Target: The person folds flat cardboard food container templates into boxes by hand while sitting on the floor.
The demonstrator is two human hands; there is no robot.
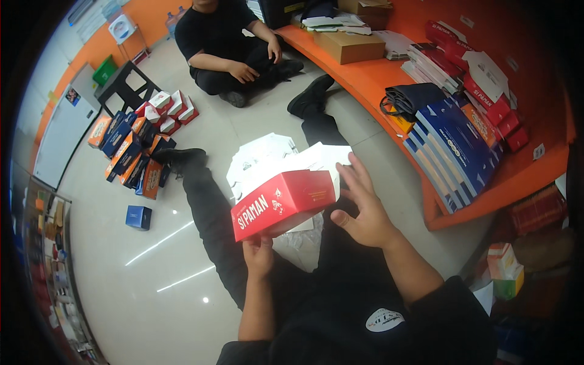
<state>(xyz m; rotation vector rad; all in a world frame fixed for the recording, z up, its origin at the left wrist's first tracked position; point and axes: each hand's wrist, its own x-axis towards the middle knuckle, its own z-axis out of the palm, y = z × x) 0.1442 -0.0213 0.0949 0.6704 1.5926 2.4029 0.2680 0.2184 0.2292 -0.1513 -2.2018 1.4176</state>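
Note:
A red carton box (286,204) with white inner flaps is held above the floor between my outstretched legs. My left hand (260,257) grips its lower left edge from beneath; most of those fingers are hidden under the box. At the box's right end, my right hand (367,210) has its fingers stretched and its thumb apart, with the fingertips beside a raised white flap (331,157). Several flat white carton blanks (261,149) lie beyond the box, partly covered by it. Crumpled clear plastic (301,246) shows below the box.
Blue and orange boxes (125,149) are heaped at the left, beside red and white boxes (170,109). A single blue box (139,217) sits nearer. Another person (228,52) sits ahead. An orange bench (365,76) carries flat blue cartons (453,146) on the right.

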